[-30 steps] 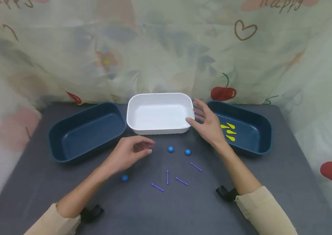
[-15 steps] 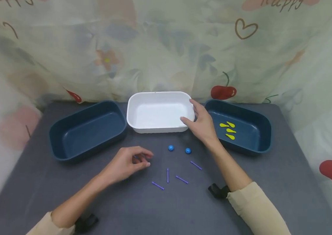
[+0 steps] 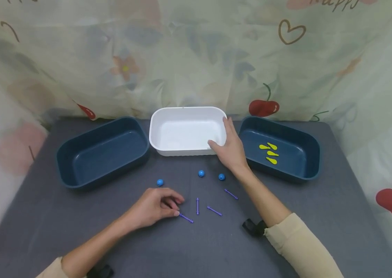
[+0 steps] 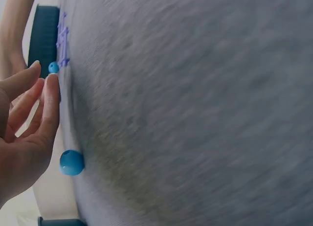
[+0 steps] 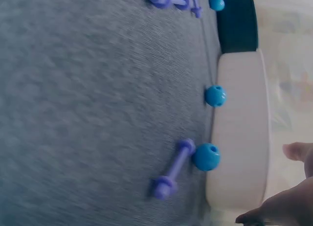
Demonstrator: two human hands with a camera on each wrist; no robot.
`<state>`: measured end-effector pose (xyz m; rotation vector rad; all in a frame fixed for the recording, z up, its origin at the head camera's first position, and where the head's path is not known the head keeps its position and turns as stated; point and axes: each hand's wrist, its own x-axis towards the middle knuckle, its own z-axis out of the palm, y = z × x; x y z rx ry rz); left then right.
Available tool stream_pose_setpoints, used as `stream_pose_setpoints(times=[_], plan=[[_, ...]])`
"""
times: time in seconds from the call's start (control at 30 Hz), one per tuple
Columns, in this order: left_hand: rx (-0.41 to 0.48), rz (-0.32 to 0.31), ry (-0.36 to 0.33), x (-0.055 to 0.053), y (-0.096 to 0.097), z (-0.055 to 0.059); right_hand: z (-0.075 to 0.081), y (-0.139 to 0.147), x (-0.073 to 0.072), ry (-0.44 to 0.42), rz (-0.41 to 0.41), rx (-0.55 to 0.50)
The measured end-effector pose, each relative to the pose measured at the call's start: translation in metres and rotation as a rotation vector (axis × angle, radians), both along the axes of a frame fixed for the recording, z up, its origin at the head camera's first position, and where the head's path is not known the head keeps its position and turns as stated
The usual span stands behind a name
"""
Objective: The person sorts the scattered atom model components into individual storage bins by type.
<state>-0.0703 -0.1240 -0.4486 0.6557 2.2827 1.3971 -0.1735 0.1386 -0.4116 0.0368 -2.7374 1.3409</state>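
Note:
My left hand (image 3: 156, 208) is low over the table, fingers bent and thumb apart from them. Its thumb tip is right at the end of a purple knob-ended stick (image 3: 186, 218); in the left wrist view the hand (image 4: 34, 123) holds nothing. Several such sticks lie near it, one (image 5: 173, 169) large in the right wrist view. Three blue beads with holes rest on the table: one (image 3: 160, 182) beyond my left hand, two (image 3: 201, 173) before the white tray (image 3: 187, 148). My right hand (image 3: 231, 148) is at the tray's right end, thumb extended over its front rim.
A dark blue tray (image 3: 102, 181) stands to the left of the white one. Another dark blue tray (image 3: 296, 143) on the right has several yellow drop-shaped pieces (image 3: 268, 153) inside. A printed curtain (image 3: 196, 58) hangs close behind the trays.
My left hand has come down toward the front, to the purple stick. A blue bead now shows beyond it, where one showed nearer the front before. My right hand has shifted left over the white tray's end.

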Motion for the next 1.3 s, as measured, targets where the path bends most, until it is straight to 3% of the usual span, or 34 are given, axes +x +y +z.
stream_pose_setpoints(times=[0.27, 0.5, 0.77, 0.93, 1.13, 1.3], plan=[[-0.051, -0.001, 0.045, 0.009, 0.004, -0.010, -0.011, 0.007, 0.000, 0.029, 0.018, -0.003], [-0.073, 0.005, 0.125, 0.013, 0.010, -0.013, -0.010, 0.015, 0.002, 0.029, 0.056, 0.079], [-0.088, 0.005, 0.217, 0.016, 0.012, -0.017, -0.014, 0.012, 0.008, -0.006, 0.101, 0.054], [-0.093, 0.004, 0.218, 0.016, 0.012, -0.017, -0.020, 0.013, 0.009, -0.052, 0.078, 0.014], [-0.072, 0.014, 0.197, 0.015, 0.010, -0.013, -0.022, 0.015, 0.008, -0.042, 0.086, -0.041], [-0.028, 0.042, 0.130, 0.016, 0.010, -0.011, -0.022, 0.016, 0.008, -0.052, 0.090, -0.057]])
